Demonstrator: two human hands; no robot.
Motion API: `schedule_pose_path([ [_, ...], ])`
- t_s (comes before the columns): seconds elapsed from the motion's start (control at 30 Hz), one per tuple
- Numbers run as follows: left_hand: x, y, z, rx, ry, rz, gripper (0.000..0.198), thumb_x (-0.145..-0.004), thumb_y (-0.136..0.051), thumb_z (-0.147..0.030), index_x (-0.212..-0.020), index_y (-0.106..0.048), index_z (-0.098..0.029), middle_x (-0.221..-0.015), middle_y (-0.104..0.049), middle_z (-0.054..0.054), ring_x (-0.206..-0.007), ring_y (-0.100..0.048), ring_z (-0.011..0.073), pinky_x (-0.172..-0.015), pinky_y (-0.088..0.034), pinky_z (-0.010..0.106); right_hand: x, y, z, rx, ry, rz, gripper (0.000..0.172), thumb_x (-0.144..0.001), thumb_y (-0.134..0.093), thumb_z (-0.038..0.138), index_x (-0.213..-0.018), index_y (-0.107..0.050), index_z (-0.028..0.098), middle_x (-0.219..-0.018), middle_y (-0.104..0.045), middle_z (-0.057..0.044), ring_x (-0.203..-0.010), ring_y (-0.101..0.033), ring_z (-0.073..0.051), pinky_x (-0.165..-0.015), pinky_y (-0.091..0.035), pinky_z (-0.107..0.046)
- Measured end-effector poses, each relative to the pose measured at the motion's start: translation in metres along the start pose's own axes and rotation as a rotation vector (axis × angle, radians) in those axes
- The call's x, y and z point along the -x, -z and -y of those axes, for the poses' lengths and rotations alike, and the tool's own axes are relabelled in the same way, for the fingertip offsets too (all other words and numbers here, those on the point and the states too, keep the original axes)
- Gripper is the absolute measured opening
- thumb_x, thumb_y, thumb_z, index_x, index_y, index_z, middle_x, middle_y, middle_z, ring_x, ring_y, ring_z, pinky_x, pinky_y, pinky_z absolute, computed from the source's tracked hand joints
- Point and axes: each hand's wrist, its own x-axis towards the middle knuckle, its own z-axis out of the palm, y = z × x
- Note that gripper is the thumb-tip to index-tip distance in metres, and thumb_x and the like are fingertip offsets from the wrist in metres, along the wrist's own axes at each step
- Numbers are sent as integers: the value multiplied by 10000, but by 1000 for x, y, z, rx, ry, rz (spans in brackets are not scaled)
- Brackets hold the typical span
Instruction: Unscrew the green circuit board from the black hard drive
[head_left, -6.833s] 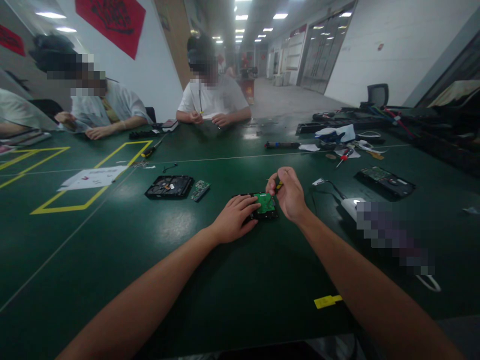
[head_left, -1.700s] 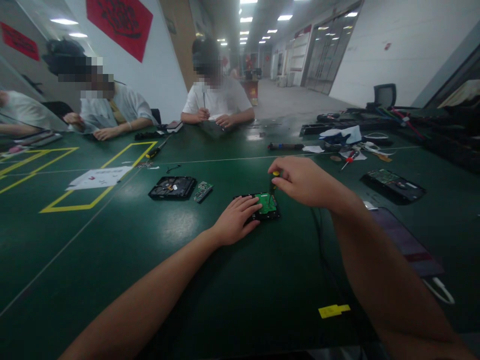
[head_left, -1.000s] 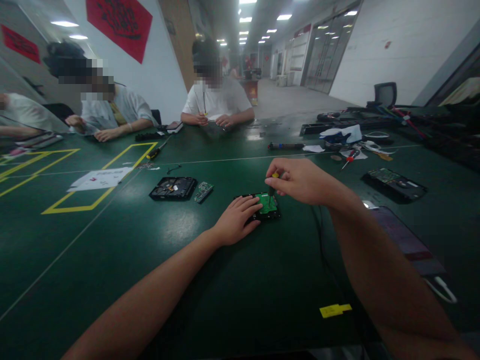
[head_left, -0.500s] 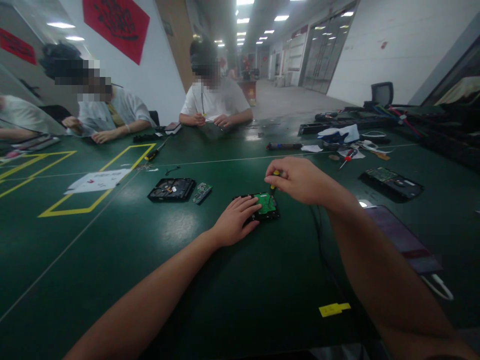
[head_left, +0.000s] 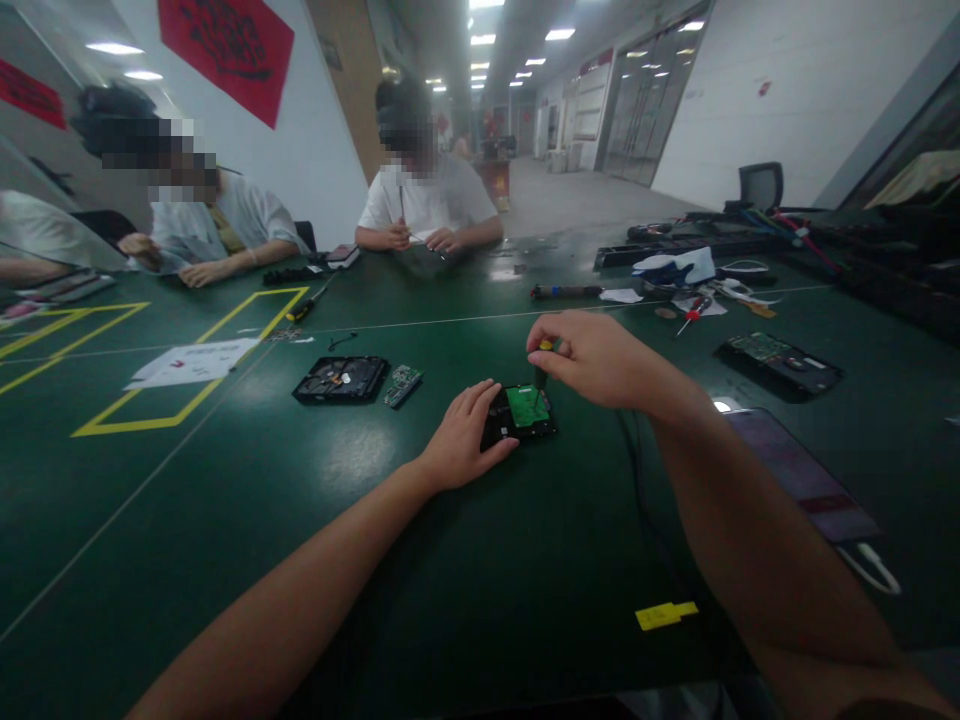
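Note:
A black hard drive (head_left: 496, 424) with a green circuit board (head_left: 525, 408) on its upper face lies flat in front of me. My left hand (head_left: 463, 432) grips its left end, the thumb along the near edge and the fingers at the far edge. In my right hand (head_left: 581, 355) is a screwdriver (head_left: 541, 378) with a yellow and black handle, held upright in the fingertips. Its tip points down onto the green board; whether it sits in a screw is too small to tell. Left of the drive lie another hard drive (head_left: 340, 379) and a loose circuit board (head_left: 403, 385).
On the right are a third hard drive (head_left: 780, 362) and a phone (head_left: 801, 468) with a white cable. Farther back lie a dark pen-shaped tool (head_left: 566, 292), a red screwdriver (head_left: 694, 314) and tangled wires. A sheet of paper (head_left: 193, 362) is at left; people sit across the table.
My left fingers have drawn back from the green board to the drive's far left edge. The screwdriver stays on the board, a little more upright in my right hand.

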Motion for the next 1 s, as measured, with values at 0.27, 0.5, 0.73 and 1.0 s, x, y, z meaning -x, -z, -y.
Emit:
schedule_pose_path([
  [0.27, 1, -1, 1, -47, 8, 34, 773, -972, -675, -515, -1620, -357, -239, -1657, -368, 177, -1551, -335, 398, -1267, -313, 627, 2, 2, 0, -10, -22, 7, 270, -924, -570, 205, -1136, -735, 184, -1060, -787, -84, -826, -688, -212, -779, -458, -333],
  [0.5, 1, 1, 2, -93, -34, 73, 632, -989, -680, -494, -1557, -497, -286, -1681, -333, 147, -1556, -314, 415, -1256, -316, 648, 2, 1, -2, 46, 18, 18, 273, -912, -553, 161, -1104, -747, 165, -1069, -777, -91, -827, -677, -205, -781, -452, -329],
  [0.73, 1, -1, 3, -99, -37, 77, 573, -1002, -684, -451, -1537, -533, -311, -1689, -344, 122, -1567, -312, 402, -1262, -302, 656, 0, 0, 6, 261, -136, -16, 204, -970, -650, 349, -1019, -733, 169, -1002, -765, -136, -921, -686, -292, -794, -446, -383],
  [1.0, 1, 0, 3, -117, -40, 86, 552, -1013, -662, -464, -1526, -547, -297, -1683, -349, 136, -1562, -317, 405, -1255, -313, 653, 1, -2, -1, 129, 23, 3, 219, -938, -622, 178, -1102, -767, 165, -1131, -777, -121, -1016, -694, -265, -903, -460, -371],
])
